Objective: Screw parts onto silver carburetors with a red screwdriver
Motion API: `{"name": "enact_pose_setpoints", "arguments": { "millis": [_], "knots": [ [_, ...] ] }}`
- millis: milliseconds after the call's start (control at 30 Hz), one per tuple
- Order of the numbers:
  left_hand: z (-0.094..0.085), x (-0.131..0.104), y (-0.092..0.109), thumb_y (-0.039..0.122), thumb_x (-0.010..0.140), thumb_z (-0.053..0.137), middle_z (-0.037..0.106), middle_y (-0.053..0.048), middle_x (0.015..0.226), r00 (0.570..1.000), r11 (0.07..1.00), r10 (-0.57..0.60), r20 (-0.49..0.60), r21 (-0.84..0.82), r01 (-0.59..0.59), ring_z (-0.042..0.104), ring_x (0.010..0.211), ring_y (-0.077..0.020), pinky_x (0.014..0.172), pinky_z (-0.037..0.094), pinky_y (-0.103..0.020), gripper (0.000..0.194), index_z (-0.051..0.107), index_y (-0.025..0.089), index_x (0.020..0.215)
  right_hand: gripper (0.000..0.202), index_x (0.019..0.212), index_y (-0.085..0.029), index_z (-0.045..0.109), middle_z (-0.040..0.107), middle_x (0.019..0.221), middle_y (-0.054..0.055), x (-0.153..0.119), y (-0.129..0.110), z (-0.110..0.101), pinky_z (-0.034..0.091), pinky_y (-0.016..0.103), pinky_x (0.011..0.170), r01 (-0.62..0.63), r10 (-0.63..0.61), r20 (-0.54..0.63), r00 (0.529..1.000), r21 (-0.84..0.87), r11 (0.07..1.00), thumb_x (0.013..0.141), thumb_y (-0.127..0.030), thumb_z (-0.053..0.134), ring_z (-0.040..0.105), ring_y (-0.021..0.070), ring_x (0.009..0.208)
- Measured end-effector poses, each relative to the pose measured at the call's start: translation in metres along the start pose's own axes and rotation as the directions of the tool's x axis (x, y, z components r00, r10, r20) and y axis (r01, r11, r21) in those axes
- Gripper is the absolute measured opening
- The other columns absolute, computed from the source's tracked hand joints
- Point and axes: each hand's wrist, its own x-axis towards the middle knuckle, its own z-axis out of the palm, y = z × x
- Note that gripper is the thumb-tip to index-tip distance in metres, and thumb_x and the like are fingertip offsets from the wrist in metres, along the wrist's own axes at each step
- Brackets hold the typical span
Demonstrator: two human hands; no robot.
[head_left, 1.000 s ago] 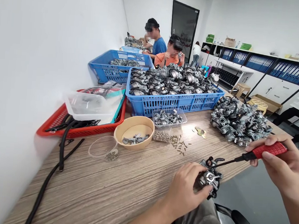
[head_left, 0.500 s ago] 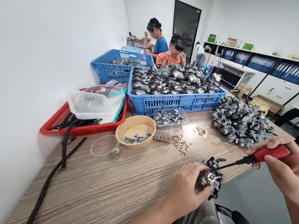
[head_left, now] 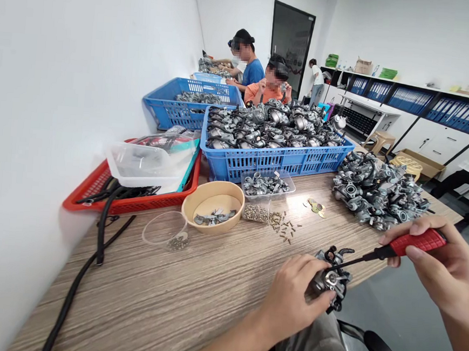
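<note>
Near the table's front edge my left hand (head_left: 296,291) is closed around a metal carburetor (head_left: 334,280) with black fittings. My right hand (head_left: 434,261) grips a screwdriver (head_left: 413,245) by its red and black handle. Its dark shaft slants down to the left, and the tip meets the carburetor close to my left fingers; the exact contact spot is hidden. Small brass screws (head_left: 285,226) lie loose on the wood beyond my hands, with a clear container of screws (head_left: 256,213) beside them. Some thin brass discs (head_left: 316,207) lie farther right.
A blue crate (head_left: 276,162) piled with carburetors stands at the back, and a heap of carburetors (head_left: 379,192) lies right. Leftward are a beige bowl (head_left: 215,189), a plastic tub of metal parts (head_left: 267,184), a red basket (head_left: 135,204) and a black cable (head_left: 73,287). Co-workers sit beyond.
My right hand and the screwdriver have shifted slightly left and down, with the tip nearer my left fingers. My left hand and the carburetor stay in place.
</note>
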Motion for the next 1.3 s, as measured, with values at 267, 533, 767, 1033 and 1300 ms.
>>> {"name": "enact_pose_setpoints", "arguments": {
  "millis": [267,533,767,1033,1300],
  "knots": [
    [-0.002,-0.001,-0.002,0.021,0.085,0.073,0.075,-0.006,0.11,1.0,1.0,-0.003,0.006,-0.018,0.003,0.07,0.103,-0.0275,0.091,0.056,-0.045,0.031,0.068,0.02,0.115,0.02,0.096,-0.026,0.064,0.08,0.085,0.011,0.0,0.002,-0.009,0.058,0.03,0.044,0.044,-0.045,-0.041,0.998,-0.008,0.999,0.085,-0.027,0.08,0.076,0.0275,0.069],
    [0.001,0.0,-0.004,0.024,0.085,0.074,0.075,-0.007,0.111,1.0,1.0,-0.002,-0.002,-0.021,0.002,0.071,0.103,-0.028,0.089,0.056,-0.045,0.031,0.069,0.02,0.116,0.017,0.094,-0.025,0.062,0.08,0.084,0.009,0.001,-0.001,-0.004,0.059,0.028,0.043,0.09,-0.091,-0.013,0.996,-0.044,0.995,0.087,-0.027,0.078,0.074,0.0234,0.062],
    [0.001,0.0,-0.004,0.023,0.085,0.075,0.075,-0.006,0.11,1.0,1.0,0.005,-0.001,-0.028,-0.006,0.07,0.102,-0.0269,0.091,0.055,-0.043,0.031,0.068,0.02,0.115,0.017,0.094,-0.025,0.062,0.08,0.082,0.007,0.0,-0.005,-0.006,0.061,0.025,0.043,0.143,-0.145,-0.013,0.989,-0.087,0.986,0.087,-0.024,0.077,0.076,0.0224,0.063],
    [0.001,0.0,-0.003,0.022,0.084,0.076,0.074,-0.006,0.11,1.0,1.0,-0.004,0.004,-0.025,0.004,0.07,0.103,-0.0267,0.09,0.054,-0.042,0.032,0.069,0.02,0.115,0.019,0.095,-0.023,0.06,0.08,0.08,0.005,0.004,-0.011,0.0,0.065,0.024,0.053,0.257,-0.252,0.048,0.967,-0.175,0.951,0.085,-0.012,0.071,0.079,0.0213,0.068],
    [0.002,0.0,-0.005,0.025,0.086,0.076,0.074,-0.006,0.109,1.0,0.999,0.016,-0.006,-0.032,-0.016,0.069,0.101,-0.0266,0.089,0.054,-0.042,0.032,0.068,0.02,0.117,0.02,0.091,-0.025,0.061,0.077,0.07,0.0,0.003,-0.027,-0.001,0.063,0.024,0.055,0.422,-0.408,0.145,0.902,-0.507,0.752,0.081,-0.02,0.077,0.077,0.0202,0.058]
  ]
}}
